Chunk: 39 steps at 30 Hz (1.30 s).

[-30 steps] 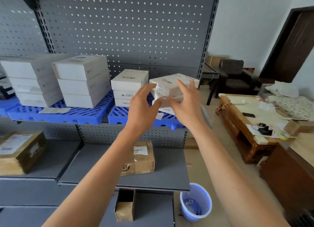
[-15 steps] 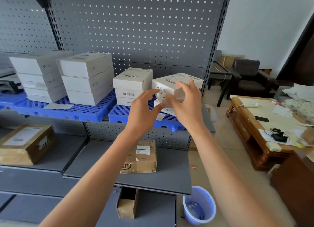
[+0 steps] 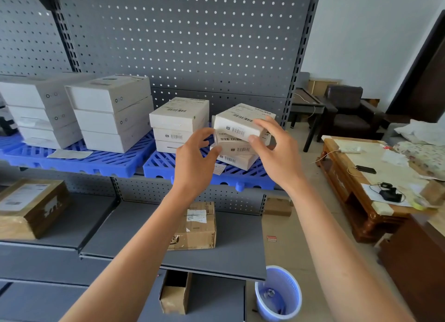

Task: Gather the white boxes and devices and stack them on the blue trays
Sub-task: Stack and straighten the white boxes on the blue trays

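White boxes (image 3: 237, 138) form a skewed stack of three at the right end of the right blue tray (image 3: 166, 164), each box turned at a different angle to the one below. The top box (image 3: 240, 123) sits rotated, with barcode labels on its top and front faces. The right hand (image 3: 274, 150) grasps this top box: the thumb presses the lower front edge and the fingers curl over the right side. The left hand (image 3: 195, 155) is just beside the left edge of the stack, thumb tip touching the middle box, fingers curled loosely and gripping nothing.

A second, squared stack of three small boxes (image 3: 179, 125) stands just to the left on the same tray. The left blue tray (image 3: 79, 161) carries two taller stacks of larger boxes (image 3: 110, 113), and a loose sheet of paper (image 3: 69, 154) lies on its front part. Both trays rest on a grey shelf backed by a perforated panel (image 3: 183, 40).

On the shelf below lie a cardboard parcel (image 3: 196, 226) and a wood-patterned box (image 3: 31, 207). A blue bucket (image 3: 278, 294) stands on the floor. To the right, a wooden desk (image 3: 361, 177) carries papers, a phone and cables.
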Each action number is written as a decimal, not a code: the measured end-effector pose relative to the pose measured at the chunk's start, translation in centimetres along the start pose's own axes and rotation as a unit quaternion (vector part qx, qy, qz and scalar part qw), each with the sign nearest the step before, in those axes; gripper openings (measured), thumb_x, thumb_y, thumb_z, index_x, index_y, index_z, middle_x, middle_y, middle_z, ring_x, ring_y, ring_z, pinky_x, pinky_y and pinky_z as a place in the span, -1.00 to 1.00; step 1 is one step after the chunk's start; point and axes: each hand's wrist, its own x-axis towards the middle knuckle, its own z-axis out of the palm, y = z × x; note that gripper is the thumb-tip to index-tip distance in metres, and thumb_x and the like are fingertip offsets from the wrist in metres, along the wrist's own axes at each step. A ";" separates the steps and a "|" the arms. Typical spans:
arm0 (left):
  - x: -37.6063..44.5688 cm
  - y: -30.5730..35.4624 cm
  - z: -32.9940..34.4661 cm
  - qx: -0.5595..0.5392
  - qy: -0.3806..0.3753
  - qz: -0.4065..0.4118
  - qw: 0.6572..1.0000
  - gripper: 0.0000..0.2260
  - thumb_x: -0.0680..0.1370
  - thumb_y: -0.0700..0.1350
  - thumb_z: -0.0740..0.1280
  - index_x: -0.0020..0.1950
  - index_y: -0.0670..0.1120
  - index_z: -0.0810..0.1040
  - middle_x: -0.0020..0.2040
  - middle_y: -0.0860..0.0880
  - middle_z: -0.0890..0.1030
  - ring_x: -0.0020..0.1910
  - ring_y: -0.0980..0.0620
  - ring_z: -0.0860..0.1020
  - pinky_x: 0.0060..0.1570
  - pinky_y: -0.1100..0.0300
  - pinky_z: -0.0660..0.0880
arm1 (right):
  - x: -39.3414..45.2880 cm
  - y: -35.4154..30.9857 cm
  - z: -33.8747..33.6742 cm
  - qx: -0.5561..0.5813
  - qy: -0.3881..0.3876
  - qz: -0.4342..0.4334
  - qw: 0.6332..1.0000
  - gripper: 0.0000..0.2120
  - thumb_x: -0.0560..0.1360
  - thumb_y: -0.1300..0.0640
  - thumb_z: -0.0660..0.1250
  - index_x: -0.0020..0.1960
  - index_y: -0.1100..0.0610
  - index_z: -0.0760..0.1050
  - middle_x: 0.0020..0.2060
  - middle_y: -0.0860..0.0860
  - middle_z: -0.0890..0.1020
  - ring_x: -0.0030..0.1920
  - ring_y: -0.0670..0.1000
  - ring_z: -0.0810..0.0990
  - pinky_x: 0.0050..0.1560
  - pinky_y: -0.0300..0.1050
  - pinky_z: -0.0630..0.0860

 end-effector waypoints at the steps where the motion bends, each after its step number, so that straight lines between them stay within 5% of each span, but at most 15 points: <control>1: 0.0 0.1 0.0 -0.003 0.002 0.000 1.000 -0.64 0.61 -0.10 0.41 0.40 0.04 0.48 0.21 0.23 0.54 0.20 0.16 0.56 0.16 0.16 0.54 | 0.0 0.2 -0.2 0.010 0.001 0.005 1.000 -0.60 0.62 0.02 0.33 0.44 0.03 0.44 0.34 -0.22 0.47 0.30 -0.37 0.38 0.18 -0.42 0.47; 5: 0.4 0.0 0.2 -0.007 0.006 -0.002 1.000 -0.57 0.59 -0.08 0.43 0.44 0.05 0.43 0.28 0.15 0.57 0.18 0.15 0.57 0.13 0.17 0.53 | -0.1 1.1 -0.5 0.023 -0.003 0.009 1.000 -0.53 0.61 0.02 0.35 0.49 0.00 0.38 0.38 -0.15 0.49 0.34 -0.21 0.45 0.14 -0.41 0.52; 11: 0.9 -0.3 0.4 -0.013 -0.021 0.016 1.000 -0.52 0.61 -0.15 0.40 0.50 0.11 0.41 0.09 0.36 0.55 0.15 0.32 0.53 0.04 0.42 0.44 | 0.1 1.7 -0.5 0.047 -0.022 0.002 0.999 -0.50 0.61 0.02 0.36 0.51 -0.03 0.34 0.45 -0.14 0.45 0.43 -0.15 0.42 0.31 -0.06 0.54; 16: 1.4 -1.4 0.7 -0.025 -0.044 0.023 0.998 -0.49 0.63 -0.16 0.36 0.54 0.16 0.37 0.20 0.12 0.66 0.26 0.20 0.58 0.10 0.12 0.63 | 0.3 1.3 -0.7 0.116 -0.037 0.021 0.992 -0.48 0.59 0.13 0.39 0.42 -0.23 0.28 0.29 -0.40 0.45 0.34 -0.34 0.43 0.21 -0.38 0.47; 22: 1.4 -1.4 0.5 -0.033 -0.048 0.027 0.998 -0.50 0.63 -0.22 0.34 0.51 0.17 0.41 0.19 0.16 0.67 0.26 0.20 0.57 0.17 0.20 0.59 | 0.8 2.2 -0.6 0.109 -0.055 0.024 0.992 -0.51 0.63 0.12 0.33 0.53 0.07 0.34 0.37 -0.10 0.55 0.35 -0.20 0.50 0.29 -0.14 0.54; 27: 1.5 -1.6 0.5 -0.040 -0.049 0.022 0.998 -0.49 0.62 -0.21 0.36 0.52 0.13 0.40 0.24 0.14 0.65 0.28 0.21 0.56 0.24 0.12 0.57 | 1.1 1.8 -0.6 0.092 -0.075 0.026 0.993 -0.49 0.65 0.07 0.29 0.57 0.01 0.27 0.33 -0.21 0.52 0.35 -0.23 0.48 0.26 -0.28 0.51; 34: 1.1 -0.8 0.2 -0.045 -0.046 0.035 0.997 -0.49 0.63 -0.26 0.33 0.51 0.15 0.42 0.21 0.18 0.66 0.24 0.27 0.57 0.14 0.37 0.54 | 1.3 1.7 -0.4 0.091 -0.071 0.031 0.993 -0.41 0.64 0.06 0.30 0.61 0.05 0.18 0.44 -0.13 0.45 0.40 -0.21 0.43 0.31 -0.29 0.47; 39: 1.5 -1.4 0.2 -0.045 -0.052 0.022 0.997 -0.53 0.63 -0.19 0.35 0.52 0.10 0.42 0.25 0.15 0.65 0.27 0.20 0.57 0.23 0.09 0.58 | -0.1 1.4 0.2 0.100 -0.053 0.046 0.993 -0.37 0.58 0.22 0.39 0.57 -0.01 0.24 0.23 -0.37 0.51 0.28 -0.34 0.50 0.13 -0.40 0.52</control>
